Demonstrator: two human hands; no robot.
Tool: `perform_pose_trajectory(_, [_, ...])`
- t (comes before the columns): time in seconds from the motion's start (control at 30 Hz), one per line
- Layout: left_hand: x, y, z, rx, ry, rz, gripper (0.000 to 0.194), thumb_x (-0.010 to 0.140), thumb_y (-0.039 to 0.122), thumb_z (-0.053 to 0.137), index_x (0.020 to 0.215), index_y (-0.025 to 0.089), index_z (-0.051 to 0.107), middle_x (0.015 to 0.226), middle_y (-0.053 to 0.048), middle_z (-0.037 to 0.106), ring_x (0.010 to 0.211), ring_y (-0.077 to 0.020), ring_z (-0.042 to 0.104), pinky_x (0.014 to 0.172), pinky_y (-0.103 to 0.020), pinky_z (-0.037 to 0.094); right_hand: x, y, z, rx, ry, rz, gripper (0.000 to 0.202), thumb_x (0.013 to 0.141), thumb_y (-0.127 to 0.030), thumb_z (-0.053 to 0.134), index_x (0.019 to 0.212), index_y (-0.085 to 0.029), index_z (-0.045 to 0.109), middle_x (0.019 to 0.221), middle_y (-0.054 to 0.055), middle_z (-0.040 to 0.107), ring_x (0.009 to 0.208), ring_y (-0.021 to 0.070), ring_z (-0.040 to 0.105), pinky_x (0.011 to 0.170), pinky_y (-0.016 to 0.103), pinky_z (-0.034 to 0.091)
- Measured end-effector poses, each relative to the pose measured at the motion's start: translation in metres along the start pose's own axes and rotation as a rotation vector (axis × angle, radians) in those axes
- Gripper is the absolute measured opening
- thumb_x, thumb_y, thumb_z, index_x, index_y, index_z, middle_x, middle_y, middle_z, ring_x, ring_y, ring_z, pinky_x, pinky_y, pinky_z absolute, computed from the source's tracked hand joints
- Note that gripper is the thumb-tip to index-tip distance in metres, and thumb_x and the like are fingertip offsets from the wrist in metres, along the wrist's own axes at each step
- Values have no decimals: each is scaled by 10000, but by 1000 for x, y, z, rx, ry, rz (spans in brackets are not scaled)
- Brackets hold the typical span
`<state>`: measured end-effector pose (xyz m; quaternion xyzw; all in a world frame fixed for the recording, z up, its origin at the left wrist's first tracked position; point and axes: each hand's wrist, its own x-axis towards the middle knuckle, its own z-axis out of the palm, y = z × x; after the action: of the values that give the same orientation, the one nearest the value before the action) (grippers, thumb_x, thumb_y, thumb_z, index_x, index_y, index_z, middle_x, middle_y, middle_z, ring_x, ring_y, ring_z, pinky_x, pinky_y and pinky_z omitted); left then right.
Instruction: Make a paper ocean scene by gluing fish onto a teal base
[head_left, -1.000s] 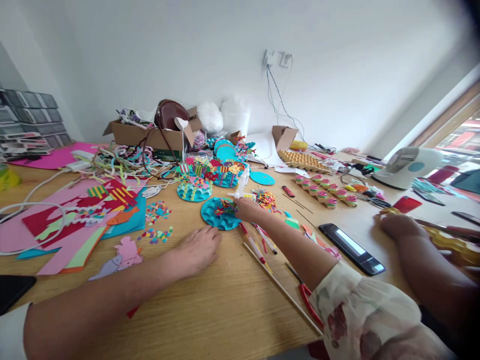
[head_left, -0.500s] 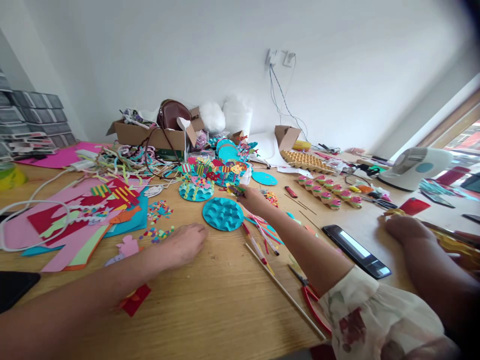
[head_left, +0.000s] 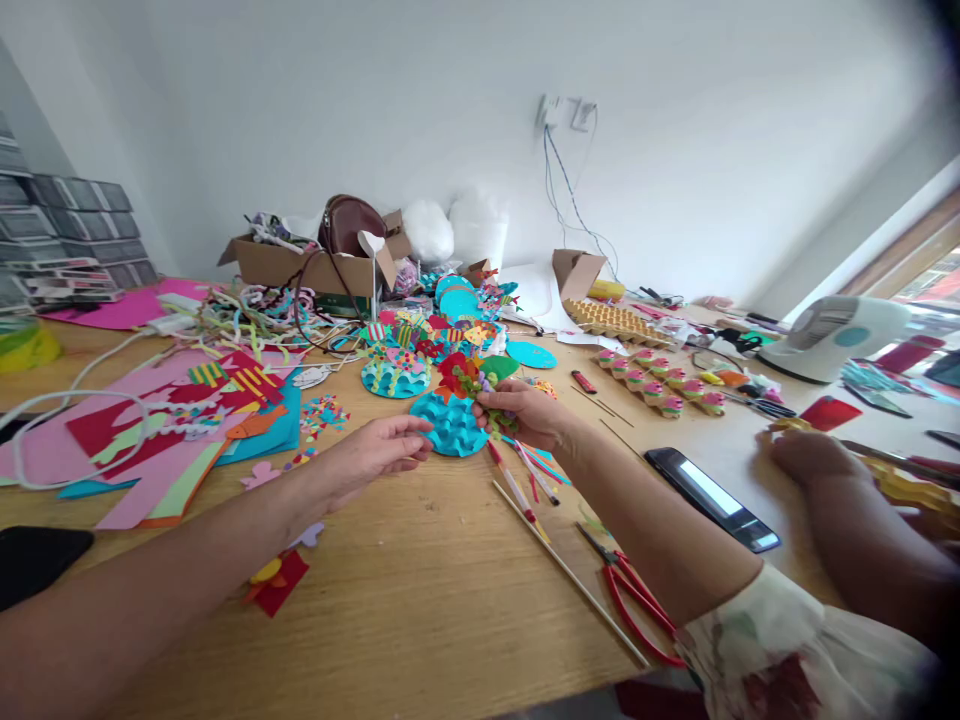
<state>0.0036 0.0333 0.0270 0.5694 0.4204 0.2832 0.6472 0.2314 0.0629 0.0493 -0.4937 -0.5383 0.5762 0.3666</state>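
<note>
My right hand [head_left: 525,412] holds a bunch of small coloured paper cutouts [head_left: 466,378], red and green, just above the far edge of a teal wavy paper disc [head_left: 452,426] on the wooden table [head_left: 450,600]. My left hand [head_left: 375,450] is lifted a little off the table at the disc's left side. Its fingers are loosely apart and point at the disc's edge, with nothing in them. More decorated teal discs [head_left: 395,376] lie just beyond.
Another person's hand [head_left: 806,455] rests at the right near a black phone [head_left: 711,497]. Red-handled pliers [head_left: 637,605] and thin sticks [head_left: 570,578] lie in front of my right arm. Coloured paper sheets [head_left: 150,440] cover the left; a cardboard box [head_left: 300,265] stands behind.
My right hand picked up paper cutouts from beyond the disc and brought them back over its edge. My left hand rose off the table and moved right toward the disc.
</note>
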Motion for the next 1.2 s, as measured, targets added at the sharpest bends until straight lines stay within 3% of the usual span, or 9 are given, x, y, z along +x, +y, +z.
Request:
perform_pose_trajectory(0.2, [-2,9,22,-361,-12,-19,214,786,173,622,1000,170,620,1025,-71,650,901,-146,609,821,-271,453,-13,4,28,321,-146,56,158,647,-197,731,667,-143,583,613,12,655,534,95,600,491,183,451])
perform_pose_trajectory(0.37, [-7,-1,26,-442,-44,5,93,822,218,592,870,162,649,909,-40,644,824,-126,600,771,-256,446,-20,10,55,427,-81,47,211,609,-207,764,645,-161,562,577,-15,640,516,94,580,517,205,431])
perform_pose_trajectory(0.63, [-21,-16,21,-475,17,53,199,727,340,700,820,173,642,736,-1,602,693,-116,549,712,-266,445,-32,26,97,525,0,43,325,474,-270,820,671,-167,583,568,-47,604,536,97,527,541,236,363])
perform_pose_trajectory(0.83, [-26,-13,26,-220,42,103,334,722,286,689,1045,239,618,1079,-41,618,963,-182,564,756,-279,440,-41,27,103,579,133,60,275,479,-238,782,663,-181,585,610,-58,617,560,89,497,549,239,333])
perform_pose_trajectory(1.0, [-19,-14,32,-180,122,139,309,666,160,684,969,193,638,958,-35,659,836,-157,594,696,-250,447,-47,27,103,631,129,51,262,490,-236,766,700,-199,614,630,-64,609,583,96,491,574,248,346])
perform_pose_trajectory(1.2, [-19,-10,25,-311,142,65,199,702,127,658,899,156,670,919,-51,690,805,-142,626,746,-256,478,-49,29,98,657,131,7,284,511,-283,787,725,-201,619,667,-40,628,649,110,533,631,251,364])
